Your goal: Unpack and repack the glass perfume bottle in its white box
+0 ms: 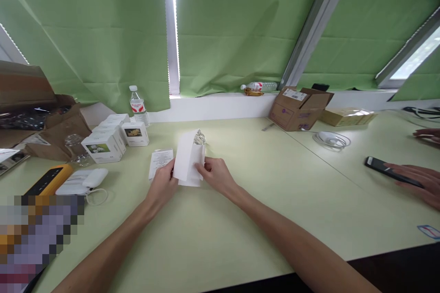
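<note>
Far to the left of the left hand, an open brown cardboard box (pixel 24 87) sits beside one crumpled brown kraft-paper sheet (pixel 58 135). Closer to that hand are at least four small white printed cartons (pixel 102 148), one clear plastic water bottle with a red label (pixel 138 103), one flat yellow-and-black case (pixel 48 181) and one white plastic charger with a cable (pixel 82 182). One printed white paper slip (pixel 161 163) lies just beside the left hand (pixel 162 187).

That hand and the right hand (pixel 216 176) are close together, both clamped on one folded white paper wrapper (pixel 185 160), with one clear glassy object (pixel 199 138) showing at its top end. Open pale-green tabletop (pixel 240 219) spreads around the right hand, reaching the near table edge. Well right of it are one brown cardboard carton (pixel 295 109), one black smartphone (pixel 388 171) and a co-worker's hand (pixel 415 183) touching the phone.
</note>
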`<state>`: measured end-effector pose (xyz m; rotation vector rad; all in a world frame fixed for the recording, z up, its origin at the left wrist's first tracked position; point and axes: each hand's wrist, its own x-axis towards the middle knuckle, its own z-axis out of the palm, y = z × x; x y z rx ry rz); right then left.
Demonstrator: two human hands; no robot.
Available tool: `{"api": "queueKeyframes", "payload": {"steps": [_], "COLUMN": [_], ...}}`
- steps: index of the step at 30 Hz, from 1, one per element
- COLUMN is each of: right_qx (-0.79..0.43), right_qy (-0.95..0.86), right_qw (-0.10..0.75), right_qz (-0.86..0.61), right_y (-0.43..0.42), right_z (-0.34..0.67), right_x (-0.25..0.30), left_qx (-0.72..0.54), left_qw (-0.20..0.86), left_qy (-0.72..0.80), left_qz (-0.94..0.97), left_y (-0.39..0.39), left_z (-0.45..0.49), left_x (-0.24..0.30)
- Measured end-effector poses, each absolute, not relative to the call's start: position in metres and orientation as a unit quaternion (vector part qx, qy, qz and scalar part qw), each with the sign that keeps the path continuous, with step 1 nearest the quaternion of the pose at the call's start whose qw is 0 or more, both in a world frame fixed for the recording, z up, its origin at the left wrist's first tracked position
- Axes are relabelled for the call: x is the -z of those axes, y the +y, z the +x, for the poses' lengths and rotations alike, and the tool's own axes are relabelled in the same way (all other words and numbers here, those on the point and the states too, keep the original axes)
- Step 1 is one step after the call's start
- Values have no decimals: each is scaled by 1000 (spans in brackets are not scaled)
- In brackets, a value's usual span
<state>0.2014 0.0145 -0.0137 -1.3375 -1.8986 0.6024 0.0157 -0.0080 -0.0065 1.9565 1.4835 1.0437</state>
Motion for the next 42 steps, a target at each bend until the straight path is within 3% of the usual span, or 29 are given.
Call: {"api": "queueKeyframes", "payload": {"steps": [19, 27, 36, 42], "right_qx": [-265, -278, -274, -248], "right_qy": [-722, -717, -726, -738], "right_qw": [380, 377, 364, 356], "right_qz": [-514, -517, -515, -517], "right_y": [17, 20, 21, 18], "right_z": [209, 211, 212, 211], "right_x": [3, 2, 3, 1], "left_qx": [-328, -349, -364, -372], "left_qw": [348, 451, 479, 482], "left_qy": [511, 416, 363, 432], "left_qz": [714, 708, 712, 665], "left_y": [-11, -2, 2, 0], "left_z": [16, 7, 6, 9], "left_x": [5, 21, 21, 23]}}
